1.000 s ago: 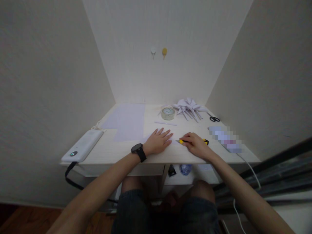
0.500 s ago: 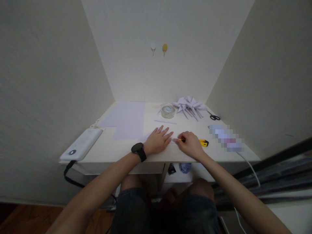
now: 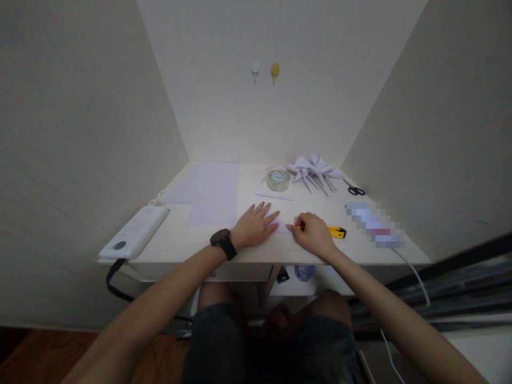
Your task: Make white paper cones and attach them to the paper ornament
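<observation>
Now, near edge first
Left hand: the left hand (image 3: 256, 226) lies flat with fingers spread, palm down near the front edge of the desk (image 3: 180, 240), pressing a small white paper piece (image 3: 283, 226); a black watch (image 3: 222, 242) sits on the wrist.
Right hand: the right hand (image 3: 314, 233) is closed around a yellow utility knife (image 3: 334, 231), just right of the left hand, fingers curled and knuckles up; the knife's yellow and black body sticks out to the right, lying low over the desk.
Knife tip: it points left toward the paper piece by the left fingertips; the blade is too small to make out.
Front left corner: a white power bank (image 3: 134, 239) lies slantwise, a dark strap hanging off the edge below it.
Right edge: a blurred-out flat object (image 3: 374, 224) with a white cable (image 3: 412, 269) running off the desk.
Middle: a narrow white paper strip (image 3: 274, 196) lies just beyond the hands.
Back left: a large pale sheet (image 3: 210, 192) reaches toward the back edge.
Back centre: a tape roll (image 3: 278, 180) lies flat, beside the strip's far side.
Back right: a pile of folded white paper points (image 3: 314, 169), with black scissors (image 3: 354, 189) just to its right.
Wall: two small hooks (image 3: 264, 70), one white and one yellow, side by side above the desk.
</observation>
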A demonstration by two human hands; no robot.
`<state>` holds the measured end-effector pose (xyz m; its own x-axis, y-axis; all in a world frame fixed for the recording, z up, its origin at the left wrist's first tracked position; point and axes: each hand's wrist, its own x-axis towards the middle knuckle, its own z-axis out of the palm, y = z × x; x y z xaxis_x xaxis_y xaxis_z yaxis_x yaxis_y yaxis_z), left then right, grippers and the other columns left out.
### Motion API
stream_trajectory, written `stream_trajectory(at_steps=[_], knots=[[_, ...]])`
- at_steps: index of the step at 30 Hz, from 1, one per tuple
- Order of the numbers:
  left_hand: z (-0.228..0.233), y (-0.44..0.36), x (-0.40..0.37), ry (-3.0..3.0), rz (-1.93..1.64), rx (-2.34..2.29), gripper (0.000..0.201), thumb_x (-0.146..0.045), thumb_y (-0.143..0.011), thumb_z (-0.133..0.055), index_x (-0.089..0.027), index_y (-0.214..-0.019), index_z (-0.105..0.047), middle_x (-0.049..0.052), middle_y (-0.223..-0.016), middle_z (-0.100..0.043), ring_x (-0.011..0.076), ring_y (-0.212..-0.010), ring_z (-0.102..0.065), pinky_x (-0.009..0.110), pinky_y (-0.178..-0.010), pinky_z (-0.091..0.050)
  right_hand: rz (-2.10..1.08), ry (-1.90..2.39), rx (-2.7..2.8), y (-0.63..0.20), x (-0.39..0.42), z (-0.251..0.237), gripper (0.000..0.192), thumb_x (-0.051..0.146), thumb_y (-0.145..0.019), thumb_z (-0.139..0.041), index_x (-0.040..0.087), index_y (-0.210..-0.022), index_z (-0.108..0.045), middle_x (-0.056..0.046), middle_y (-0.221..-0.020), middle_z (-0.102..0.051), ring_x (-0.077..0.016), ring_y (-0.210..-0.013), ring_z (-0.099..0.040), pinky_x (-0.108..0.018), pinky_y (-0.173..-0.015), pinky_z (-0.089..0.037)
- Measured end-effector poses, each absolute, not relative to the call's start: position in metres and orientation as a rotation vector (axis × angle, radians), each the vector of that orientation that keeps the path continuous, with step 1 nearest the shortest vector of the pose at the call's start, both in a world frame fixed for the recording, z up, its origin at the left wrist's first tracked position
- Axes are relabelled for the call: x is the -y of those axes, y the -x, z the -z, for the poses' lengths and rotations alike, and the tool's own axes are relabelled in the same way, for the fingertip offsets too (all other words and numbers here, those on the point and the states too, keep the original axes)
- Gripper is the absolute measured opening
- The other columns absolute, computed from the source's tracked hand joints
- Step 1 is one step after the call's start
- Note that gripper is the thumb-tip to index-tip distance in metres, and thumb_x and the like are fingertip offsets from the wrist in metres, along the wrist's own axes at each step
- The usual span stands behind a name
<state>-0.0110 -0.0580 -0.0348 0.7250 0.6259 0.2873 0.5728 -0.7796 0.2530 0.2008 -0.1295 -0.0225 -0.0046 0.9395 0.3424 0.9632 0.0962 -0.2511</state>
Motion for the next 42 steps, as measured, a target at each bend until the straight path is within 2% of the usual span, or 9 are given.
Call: stream_trajectory(at_steps=[5, 8, 13, 19, 26, 36, 42], knots=[[0.033, 0.01, 0.062, -2.749, -0.559, -0.978, 0.052, -0.047, -0.098, -0.043, -0.024, -0.143, -0.05, 0.013, -0.157, -0.037, 0.0335, -0.147, -0.029, 0.054, -0.119, -0.016, 0.009, 1.649, 2.049, -0.22, 0.139, 0.024, 0.029, 0.044, -0.089, -0.062, 0.018, -0.099, -0.069, -0.009, -0.096, -0.069, -0.0244, -0.092, -0.06, -0.035, -0.084, -0.044], [0.033, 0.01, 0.06, -2.744, -0.538, -0.984, 0.052, -0.047, -0.098, -0.043, -0.025, -0.144, -0.049, 0.011, -0.158, -0.037, 0.032, -0.148, -0.028, 0.053, -0.12, -0.015, -0.063, 1.53, 2.086, -0.237, 0.144, 0.029, 0.024, 0.035, -0.088, -0.064, 0.019, -0.104, -0.072, -0.01, -0.102, -0.069, -0.025, -0.097, -0.06, -0.037, -0.089, -0.045], [0.032, 0.01, 0.059, -2.736, -0.519, -0.966, 0.052, -0.046, -0.098, -0.041, -0.025, -0.144, -0.049, 0.011, -0.158, -0.037, 0.0315, -0.149, -0.024, 0.054, -0.12, -0.011, -0.093, 1.477, 2.116, -0.249, 0.143, 0.036, 0.022, 0.027, -0.088, -0.062, 0.022, -0.106, -0.075, -0.009, -0.102, -0.069, -0.0243, -0.098, -0.06, -0.037, -0.089, -0.047], [0.029, 0.01, 0.06, -2.725, -0.474, -0.964, 0.05, -0.042, -0.099, -0.039, -0.024, -0.145, -0.048, 0.012, -0.157, -0.037, 0.0309, -0.147, -0.03, 0.055, -0.12, -0.011, -0.059, 1.484, 2.139, -0.248, 0.141, 0.036, 0.023, 0.025, -0.088, -0.062, 0.023, -0.106, -0.077, -0.008, -0.102, -0.069, -0.0241, -0.097, -0.059, -0.037, -0.089, -0.047], [0.031, 0.01, 0.058, -2.742, -0.459, -0.958, 0.049, -0.039, -0.1, -0.037, -0.025, -0.146, -0.046, 0.01, -0.158, -0.036, 0.0297, -0.148, -0.029, 0.053, -0.12, -0.009, -0.098, 1.488, 2.157, -0.251, 0.136, 0.036, 0.023, 0.023, -0.088, -0.063, 0.024, -0.106, -0.077, -0.007, -0.102, -0.069, -0.0233, -0.098, -0.06, -0.037, -0.089, -0.047], [0.021, 0.009, 0.062, -2.915, -0.21, -1.03, 0.055, -0.043, -0.104, -0.021, -0.021, -0.153, -0.034, 0.011, -0.161, -0.028, 0.0294, -0.149, -0.024, 0.054, -0.12, -0.015, -0.111, 1.401, 2.149, -0.256, 0.127, 0.041, 0.023, 0.022, -0.085, -0.066, 0.023, -0.104, -0.079, -0.008, -0.096, -0.069, -0.0244, -0.093, -0.061, -0.039, -0.084, -0.049], [0.02, 0.008, 0.062, -2.96, -0.158, -1.044, 0.057, -0.045, -0.104, -0.018, -0.022, -0.154, -0.032, 0.01, -0.162, -0.027, 0.0291, -0.149, -0.024, 0.053, -0.119, -0.016, -0.14, 1.359, 2.157, -0.26, 0.121, 0.04, 0.023, 0.021, -0.083, -0.069, 0.026, -0.103, -0.079, -0.007, -0.095, -0.069, -0.024, -0.09, -0.062, -0.038, -0.08, -0.05]])
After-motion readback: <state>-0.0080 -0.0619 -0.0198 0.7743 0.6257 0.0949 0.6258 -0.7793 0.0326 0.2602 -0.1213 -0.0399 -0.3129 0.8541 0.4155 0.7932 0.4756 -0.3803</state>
